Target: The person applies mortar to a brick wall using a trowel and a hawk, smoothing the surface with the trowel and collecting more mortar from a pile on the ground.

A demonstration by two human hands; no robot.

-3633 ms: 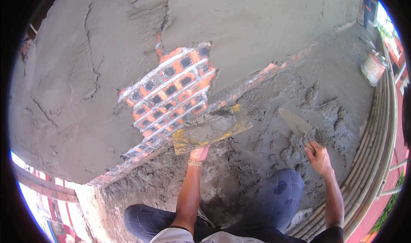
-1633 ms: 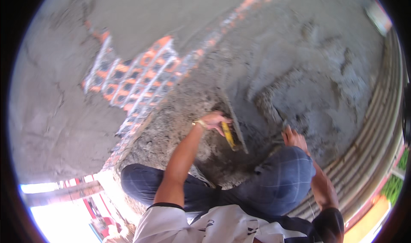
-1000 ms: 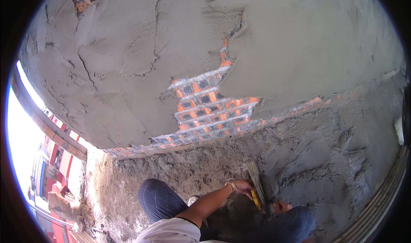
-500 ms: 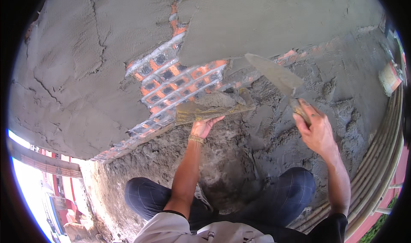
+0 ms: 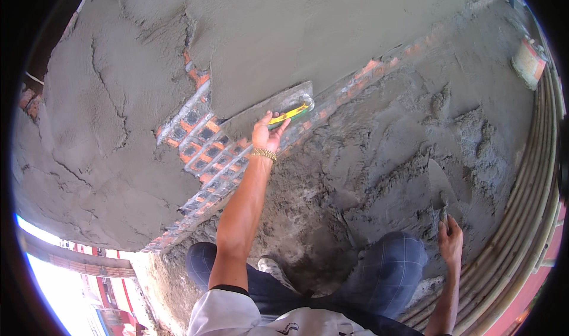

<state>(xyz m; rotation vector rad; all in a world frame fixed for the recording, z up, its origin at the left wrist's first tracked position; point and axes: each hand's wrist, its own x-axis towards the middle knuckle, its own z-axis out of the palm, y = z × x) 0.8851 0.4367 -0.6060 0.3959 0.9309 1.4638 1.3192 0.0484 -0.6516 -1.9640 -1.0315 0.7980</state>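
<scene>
My left hand (image 5: 268,133) is closed around the yellow handle of a plastering float (image 5: 268,103). The float's flat blade lies against the wet grey plaster (image 5: 308,34) on the wall, just above a strip of bare brick (image 5: 204,152). Lower and to the right, my right hand (image 5: 451,239) grips a pointed trowel (image 5: 440,184) by its handle. The trowel's blade is over the rough grey mortar (image 5: 409,140) that covers the ledge; whether it touches cannot be made out.
Along the right edge runs a bundle of long poles (image 5: 524,185). A mortar-smeared container (image 5: 529,63) stands near them at the far right. My bent knees (image 5: 388,271) are close to the mortar. Cracks run through the plaster on the left.
The float, earlier held out with mortar on it, is now up against the wall, its handle side showing. My right hand has lowered the trowel down and right to the mortar.
</scene>
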